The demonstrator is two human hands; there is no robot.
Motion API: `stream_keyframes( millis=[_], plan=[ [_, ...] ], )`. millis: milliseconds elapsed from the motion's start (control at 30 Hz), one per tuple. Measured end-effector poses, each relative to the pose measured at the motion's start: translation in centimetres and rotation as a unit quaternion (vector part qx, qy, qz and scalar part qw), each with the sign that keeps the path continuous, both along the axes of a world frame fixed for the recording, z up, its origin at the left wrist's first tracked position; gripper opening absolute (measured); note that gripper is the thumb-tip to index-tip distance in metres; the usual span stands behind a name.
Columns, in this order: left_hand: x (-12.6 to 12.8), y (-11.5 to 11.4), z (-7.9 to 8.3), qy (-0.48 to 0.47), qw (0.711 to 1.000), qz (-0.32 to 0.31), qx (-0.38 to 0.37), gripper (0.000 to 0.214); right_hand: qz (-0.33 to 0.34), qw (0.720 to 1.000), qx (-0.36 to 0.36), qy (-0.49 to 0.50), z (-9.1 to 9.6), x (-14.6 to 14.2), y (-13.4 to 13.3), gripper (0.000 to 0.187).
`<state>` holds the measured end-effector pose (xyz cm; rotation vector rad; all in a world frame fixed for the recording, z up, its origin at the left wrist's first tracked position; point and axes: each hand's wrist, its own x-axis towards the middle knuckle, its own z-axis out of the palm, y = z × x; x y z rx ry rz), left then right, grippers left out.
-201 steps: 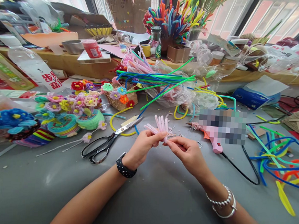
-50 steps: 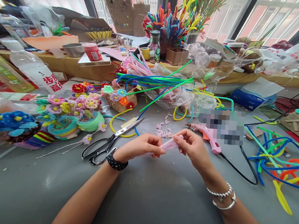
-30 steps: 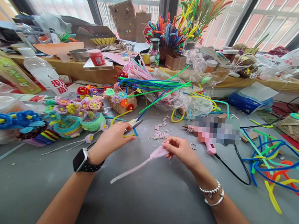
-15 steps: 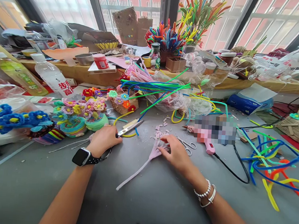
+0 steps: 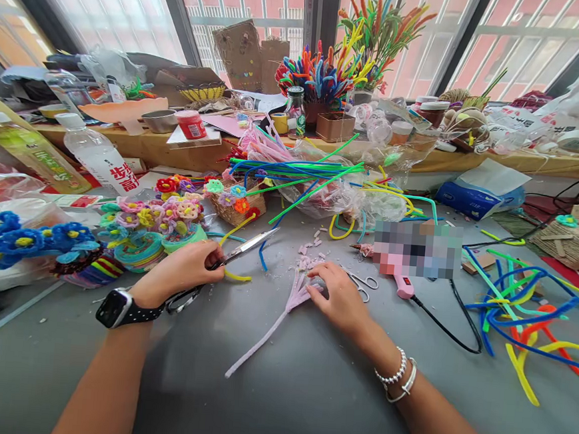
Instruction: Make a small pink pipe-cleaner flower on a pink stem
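Observation:
My left hand (image 5: 188, 269) is closed on the handle of a pair of scissors (image 5: 247, 246), whose blades point up and to the right over the table. Part of the dark handle shows below the palm. My right hand (image 5: 339, 298) curls its thumb and forefinger at the branched top of a pale pink pipe cleaner piece (image 5: 281, 320); the fingers partly hide its right branch. Its single stem lies toward me on the table. Small pink clippings (image 5: 307, 253) are scattered just beyond it. Small silver scissors (image 5: 364, 286) lie beside my right hand, partly covered.
A pink hot tool (image 5: 401, 276) with a black cord lies at the right, partly blurred. Loose coloured pipe cleaners (image 5: 522, 315) are tangled farther right. Fuzzy flower pots (image 5: 139, 248) stand at the left. Behind lies a bundle of green and blue stems (image 5: 298, 169).
My left hand has moved left and tilted, raising the scissors off the table. My right hand stays by the pink pipe cleaner piece. The view has shifted slightly.

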<state>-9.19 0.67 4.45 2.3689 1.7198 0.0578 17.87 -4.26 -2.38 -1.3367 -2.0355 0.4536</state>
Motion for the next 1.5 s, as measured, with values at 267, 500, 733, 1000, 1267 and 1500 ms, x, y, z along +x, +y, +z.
stream_keyframes(
  millis=[267, 500, 733, 1000, 1267, 1500],
  plan=[
    [1.1, -1.1, 1.4, -0.21, 0.977, 0.023, -0.026, 0.024, -0.033, 0.994, 0.098, 0.024, 0.4, -0.2, -0.1, 0.022],
    [2.5, -1.0, 1.9, -0.356, 0.93, 0.081, -0.054, 0.029, -0.011, 0.994, 0.096, 0.047, 0.6, -0.2, -0.3, 0.019],
    [4.7, -1.5, 0.7, -0.553, 0.816, 0.062, -0.159, 0.026, 0.038, 0.99, 0.03, 0.133, 1.4, -0.5, -0.7, 0.014],
    [11.8, -2.8, 0.3, -0.613, 0.771, 0.09, -0.147, 0.023, 0.087, 0.949, -0.108, 0.284, 2.1, -0.7, -1.1, 0.023],
    [15.2, -3.1, -0.7, -0.609, 0.788, 0.082, -0.042, 0.019, 0.124, 0.876, -0.192, 0.425, 1.7, -0.6, -0.5, 0.031],
    [15.6, -2.7, -1.0, -0.582, 0.809, 0.082, 0.008, 0.017, -0.013, 0.941, -0.064, 0.332, 2.7, 0.0, -1.0, 0.021]
  ],
)
